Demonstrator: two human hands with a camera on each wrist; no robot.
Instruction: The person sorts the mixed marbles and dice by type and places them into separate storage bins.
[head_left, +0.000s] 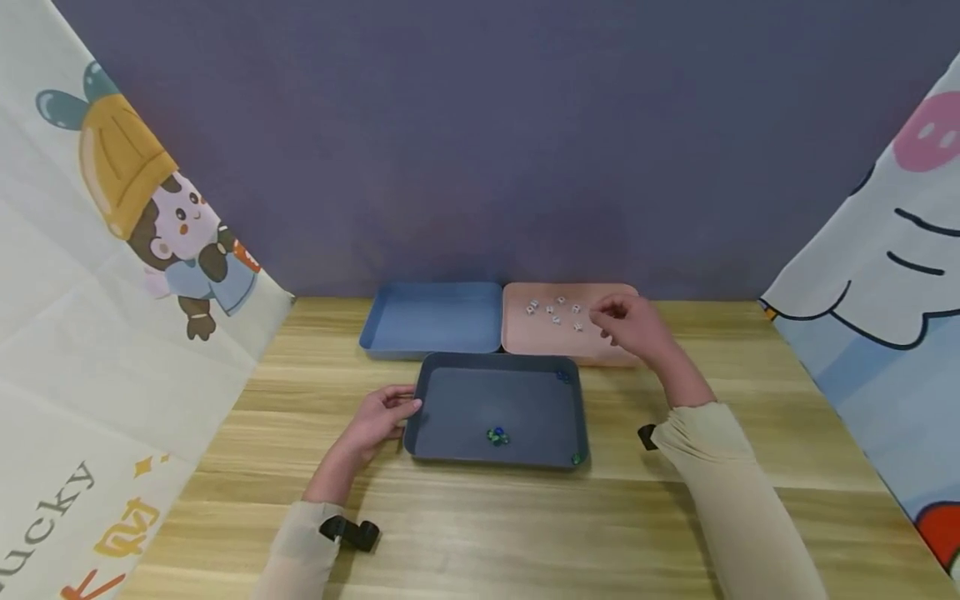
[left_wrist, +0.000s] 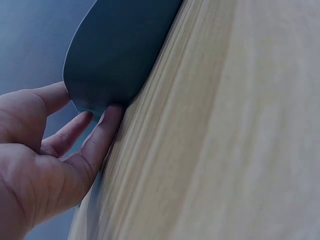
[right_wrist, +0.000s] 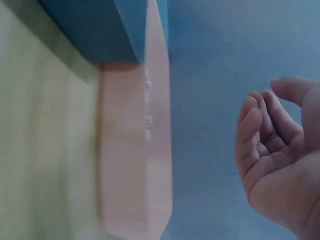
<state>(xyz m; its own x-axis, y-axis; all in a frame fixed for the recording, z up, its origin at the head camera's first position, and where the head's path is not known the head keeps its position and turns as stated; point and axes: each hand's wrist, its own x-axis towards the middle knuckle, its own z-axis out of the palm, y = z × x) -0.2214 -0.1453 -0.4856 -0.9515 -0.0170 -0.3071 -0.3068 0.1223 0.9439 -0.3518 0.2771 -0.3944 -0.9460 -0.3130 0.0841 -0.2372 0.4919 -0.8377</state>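
R hand (head_left: 630,323) hovers over the pink tray (head_left: 525,342) w/ loosely curled, empty fingers, dice (head_left: 555,312) just to its left. L hand (head_left: 378,417) grips the dark tray's (head_left: 457,400) left rim; beads (head_left: 497,437) sit near its front edge.

On the printed cloth (head_left: 90,333) hanging at my left I can read part of a word in grey letters near its lower edge: "ucky", with the start cut off by the frame. Below it are some orange characters, too cropped and tilted for me to make out. The cloth (head_left: 885,275) at my right carries only cartoon drawings with no writing I can read. The small white dice (head_left: 555,312) in the far pink tray (head_left: 525,342) are too tiny for me to read their faces.
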